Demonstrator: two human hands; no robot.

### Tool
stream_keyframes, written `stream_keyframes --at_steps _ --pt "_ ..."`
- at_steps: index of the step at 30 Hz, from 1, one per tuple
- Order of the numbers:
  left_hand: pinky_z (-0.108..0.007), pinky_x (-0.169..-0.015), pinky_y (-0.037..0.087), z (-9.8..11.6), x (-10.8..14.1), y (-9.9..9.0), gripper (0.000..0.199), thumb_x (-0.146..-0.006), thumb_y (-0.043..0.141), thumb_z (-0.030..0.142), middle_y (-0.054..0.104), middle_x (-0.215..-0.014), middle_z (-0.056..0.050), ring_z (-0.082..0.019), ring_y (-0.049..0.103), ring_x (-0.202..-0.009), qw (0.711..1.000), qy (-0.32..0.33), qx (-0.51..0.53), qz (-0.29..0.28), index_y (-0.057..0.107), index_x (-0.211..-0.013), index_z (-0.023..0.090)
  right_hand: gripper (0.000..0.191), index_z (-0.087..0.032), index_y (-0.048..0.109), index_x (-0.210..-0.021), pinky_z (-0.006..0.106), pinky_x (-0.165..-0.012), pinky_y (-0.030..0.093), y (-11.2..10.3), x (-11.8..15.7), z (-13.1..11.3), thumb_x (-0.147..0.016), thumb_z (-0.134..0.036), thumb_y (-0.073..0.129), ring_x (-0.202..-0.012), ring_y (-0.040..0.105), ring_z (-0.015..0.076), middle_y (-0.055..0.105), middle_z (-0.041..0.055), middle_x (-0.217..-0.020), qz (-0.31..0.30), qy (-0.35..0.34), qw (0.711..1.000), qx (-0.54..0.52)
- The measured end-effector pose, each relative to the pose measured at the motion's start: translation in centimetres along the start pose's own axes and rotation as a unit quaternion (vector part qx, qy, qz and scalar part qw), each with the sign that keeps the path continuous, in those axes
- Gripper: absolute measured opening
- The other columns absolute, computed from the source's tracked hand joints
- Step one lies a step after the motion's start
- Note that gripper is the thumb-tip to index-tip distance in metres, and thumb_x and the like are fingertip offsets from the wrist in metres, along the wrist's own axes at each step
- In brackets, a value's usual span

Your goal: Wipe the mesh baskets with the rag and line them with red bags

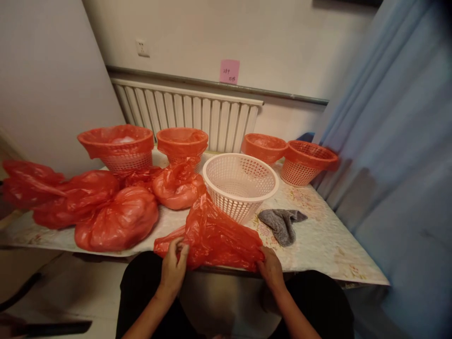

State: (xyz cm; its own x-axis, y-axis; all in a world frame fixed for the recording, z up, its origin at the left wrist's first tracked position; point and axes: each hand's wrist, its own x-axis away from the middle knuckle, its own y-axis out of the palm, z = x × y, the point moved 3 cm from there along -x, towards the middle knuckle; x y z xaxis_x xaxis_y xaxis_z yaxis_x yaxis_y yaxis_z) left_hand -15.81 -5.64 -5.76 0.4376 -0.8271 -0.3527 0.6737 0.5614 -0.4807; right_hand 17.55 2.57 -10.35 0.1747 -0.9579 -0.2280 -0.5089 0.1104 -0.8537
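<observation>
A crumpled red plastic bag (222, 238) lies at the table's front edge, between both hands. My left hand (174, 266) has its thumb and fingers closed at the bag's left end. At the right end, my right hand (271, 267) grips the bag with its fingers curled under or behind the plastic. Just behind the bag stands a white perforated basket (235, 205) with no liner, upright. A grey cloth (282, 225) lies to the right of the bag.
Filled red bags (118, 219) crowd the left side of the table (328, 245). Behind them, two bag-lined baskets (129, 160) stand before a radiator (197, 115). Two more lined baskets (302, 172) are at the back right, near a blue curtain (391, 165).
</observation>
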Motion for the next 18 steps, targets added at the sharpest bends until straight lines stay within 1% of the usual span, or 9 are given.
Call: stream_keyframes --at_steps 3,4,6,8,10,12,13,15,18 --pt "-0.049 -0.096 0.049 0.9 1.9 1.5 0.064 -0.085 0.055 0.044 0.058 -0.119 -0.015 -0.030 0.060 -0.113 0.999 -0.034 0.027 0.021 0.032 -0.137 0.015 0.032 -0.016 0.064 -0.096 0.033 -0.086 0.044 0.1 0.0 -0.5 -0.069 -0.012 0.048 -0.095 0.057 0.0242 0.065 0.0099 -0.093 0.008 -0.011 1.000 0.003" --pt "-0.052 -0.100 0.046 1.2 2.4 2.4 0.076 -0.080 0.062 0.045 0.053 -0.127 -0.018 -0.033 0.054 -0.121 0.999 -0.037 0.012 0.032 0.027 -0.139 0.014 0.032 -0.016 0.064 -0.095 0.033 -0.086 0.044 0.2 0.0 -0.6 -0.069 -0.011 0.047 -0.095 0.057 0.0242 0.065 0.0095 -0.092 0.009 -0.016 1.000 0.003" --pt "-0.058 -0.105 0.039 1.6 2.9 4.2 0.088 -0.072 0.069 0.044 0.043 -0.137 -0.023 -0.040 0.042 -0.132 0.998 -0.037 -0.026 0.050 0.024 -0.140 0.012 0.032 -0.017 0.064 -0.094 0.035 -0.085 0.045 0.3 0.1 -0.8 -0.068 -0.010 0.046 -0.092 0.057 0.0243 0.065 0.0092 -0.091 0.008 -0.027 1.000 0.000" --pt "-0.062 -0.105 0.035 1.6 2.6 5.6 0.086 -0.069 0.070 0.039 0.042 -0.137 -0.027 -0.044 0.037 -0.134 0.996 -0.055 -0.045 0.059 0.029 -0.137 0.007 0.032 -0.016 0.063 -0.093 0.036 -0.085 0.045 0.3 0.3 -0.9 -0.066 -0.010 0.046 -0.091 0.056 0.0244 0.064 0.0093 -0.091 0.011 -0.041 0.999 -0.011" --pt "-0.062 -0.102 0.037 1.1 1.7 6.0 0.074 -0.071 0.065 0.032 0.050 -0.129 -0.028 -0.044 0.044 -0.129 0.995 -0.083 -0.036 0.050 0.035 -0.132 0.003 0.034 -0.017 0.063 -0.092 0.035 -0.084 0.045 0.2 0.6 -0.9 -0.064 -0.009 0.046 -0.091 0.056 0.0239 0.064 0.0087 -0.092 0.009 -0.058 0.998 -0.028" --pt "-0.058 -0.095 0.044 0.5 0.4 5.3 0.056 -0.073 0.056 0.024 0.061 -0.112 -0.023 -0.040 0.057 -0.114 0.995 -0.098 -0.010 0.028 0.045 -0.124 0.005 0.036 -0.018 0.062 -0.092 0.034 -0.082 0.045 -0.1 0.9 -0.7 -0.062 -0.008 0.045 -0.090 0.055 0.0230 0.064 0.0075 -0.091 0.003 -0.069 0.997 -0.043" --pt "-0.054 -0.091 0.047 0.3 -0.3 4.7 0.047 -0.073 0.053 0.021 0.066 -0.101 -0.018 -0.037 0.063 -0.104 0.995 -0.096 0.004 0.015 0.051 -0.118 0.009 0.035 -0.018 0.061 -0.091 0.033 -0.082 0.045 -0.3 1.1 -0.6 -0.062 -0.008 0.045 -0.089 0.055 0.0226 0.063 0.0071 -0.091 -0.004 -0.072 0.996 -0.048" --pt "-0.047 -0.088 0.049 -0.1 -1.4 2.9 0.030 -0.071 0.049 0.020 0.068 -0.091 -0.011 -0.031 0.065 -0.094 0.996 -0.083 0.036 0.000 0.060 -0.100 0.017 0.031 -0.019 0.060 -0.089 0.033 -0.080 0.044 -1.0 1.4 -0.3 -0.064 -0.008 0.044 -0.088 0.055 0.0221 0.062 0.0066 -0.089 -0.017 -0.076 0.995 -0.055" --pt "-0.038 -0.082 0.051 -0.1 -2.5 -0.3 0.021 -0.071 0.047 0.023 0.069 -0.087 -0.006 -0.025 0.064 -0.089 0.993 -0.078 0.083 -0.002 0.062 -0.085 0.021 0.024 -0.019 0.060 -0.084 0.034 -0.078 0.043 -2.1 1.7 0.4 -0.070 -0.009 0.043 -0.086 0.054 0.0224 0.061 0.0067 -0.085 -0.033 -0.076 0.995 -0.056"
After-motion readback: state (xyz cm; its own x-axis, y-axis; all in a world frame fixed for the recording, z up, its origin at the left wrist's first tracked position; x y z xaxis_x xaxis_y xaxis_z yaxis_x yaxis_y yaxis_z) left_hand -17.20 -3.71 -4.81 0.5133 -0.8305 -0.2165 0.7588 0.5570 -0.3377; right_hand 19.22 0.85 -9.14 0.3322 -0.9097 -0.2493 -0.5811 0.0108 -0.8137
